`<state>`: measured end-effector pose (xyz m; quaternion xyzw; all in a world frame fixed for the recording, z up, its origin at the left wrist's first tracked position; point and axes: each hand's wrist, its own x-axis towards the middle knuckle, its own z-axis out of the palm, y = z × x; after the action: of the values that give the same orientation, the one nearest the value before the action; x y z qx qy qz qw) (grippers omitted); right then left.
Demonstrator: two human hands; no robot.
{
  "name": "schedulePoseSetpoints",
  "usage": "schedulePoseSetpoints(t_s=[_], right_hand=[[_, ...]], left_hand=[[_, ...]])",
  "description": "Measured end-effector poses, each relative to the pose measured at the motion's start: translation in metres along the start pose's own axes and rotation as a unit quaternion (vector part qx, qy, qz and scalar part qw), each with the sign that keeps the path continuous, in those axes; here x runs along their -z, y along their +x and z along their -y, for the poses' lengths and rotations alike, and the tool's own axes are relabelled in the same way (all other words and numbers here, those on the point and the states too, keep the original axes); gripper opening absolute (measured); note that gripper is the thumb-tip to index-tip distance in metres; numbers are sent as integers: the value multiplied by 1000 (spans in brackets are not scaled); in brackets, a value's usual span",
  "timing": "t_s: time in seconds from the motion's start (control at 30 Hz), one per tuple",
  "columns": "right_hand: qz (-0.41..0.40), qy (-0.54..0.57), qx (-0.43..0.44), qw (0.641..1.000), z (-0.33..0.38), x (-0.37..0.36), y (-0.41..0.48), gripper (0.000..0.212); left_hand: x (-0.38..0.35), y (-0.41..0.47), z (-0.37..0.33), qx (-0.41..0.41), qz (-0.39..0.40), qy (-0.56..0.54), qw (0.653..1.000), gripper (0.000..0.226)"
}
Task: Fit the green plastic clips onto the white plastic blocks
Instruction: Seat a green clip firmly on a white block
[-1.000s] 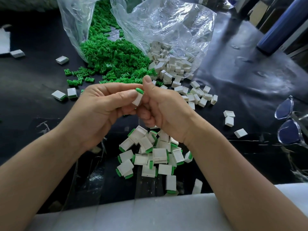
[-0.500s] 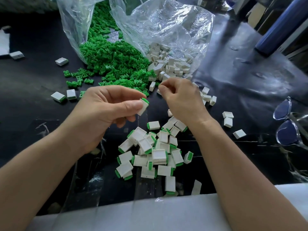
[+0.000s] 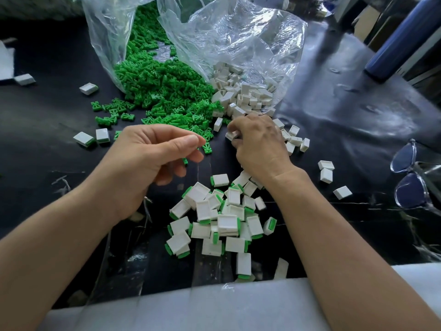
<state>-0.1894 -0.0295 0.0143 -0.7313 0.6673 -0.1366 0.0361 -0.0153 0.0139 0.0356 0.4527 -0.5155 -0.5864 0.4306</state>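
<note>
Clipped blocks (image 3: 226, 223) sit heaped at 6 o'clock; both hands just beyond.
Left hand (image 3: 152, 158) loosely curled, nothing gripped. Right hand (image 3: 260, 144) pinches one white block (image 3: 231, 135) at 12 o'clock. Green clips (image 3: 167, 91) spill from bag (image 3: 107, 44) at 11 o'clock.

Open table (image 3: 358, 139) right of white blocks (image 3: 245, 91) (glasses (image 3: 403, 161) farther right, near edge)

a table (image 3: 358, 120) under a glossy black sheet fills the view, with pale light glinting off the sheet's wrinkles at the upper right. a strip of white foam (image 3: 214, 306) runs along its near edge. 1 pair of clear-framed glasses (image 3: 412, 177) lies at the right, with a dark blue bottle (image 3: 401, 41) farther back.
</note>
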Motion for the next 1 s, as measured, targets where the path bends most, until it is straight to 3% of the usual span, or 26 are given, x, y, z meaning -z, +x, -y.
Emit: schedulePoseSetpoints(t_s=[0.1, 0.3, 0.43, 0.53, 0.67, 0.8, 1.0], right_hand=[[-1, 9, -8, 1000, 0, 2, 0, 22], [36, -2, -12, 999, 0, 2, 0, 26], [9, 113, -21, 993, 3, 5, -2, 23], [36, 300, -42, 952, 12, 10, -5, 18], [149, 467, -46, 870, 23, 19, -13, 18], [203, 523, -36, 827, 27, 21, -18, 21], [187, 557, -41, 808, 28, 19, -20, 13]], left_hand=[[2, 2, 0, 12, -28, -12, 999, 15], [2, 3, 2, 15, -49, -29, 998, 14], [2, 4, 3, 12, -57, -31, 998, 16], [2, 4, 4, -1, -72, -22, 997, 20], [1, 4, 5, -29, -73, 19, 997, 28], [4, 5, 6, -42, -67, 36, 996, 31], [4, 5, 7, -59, -61, 39, 996, 20]])
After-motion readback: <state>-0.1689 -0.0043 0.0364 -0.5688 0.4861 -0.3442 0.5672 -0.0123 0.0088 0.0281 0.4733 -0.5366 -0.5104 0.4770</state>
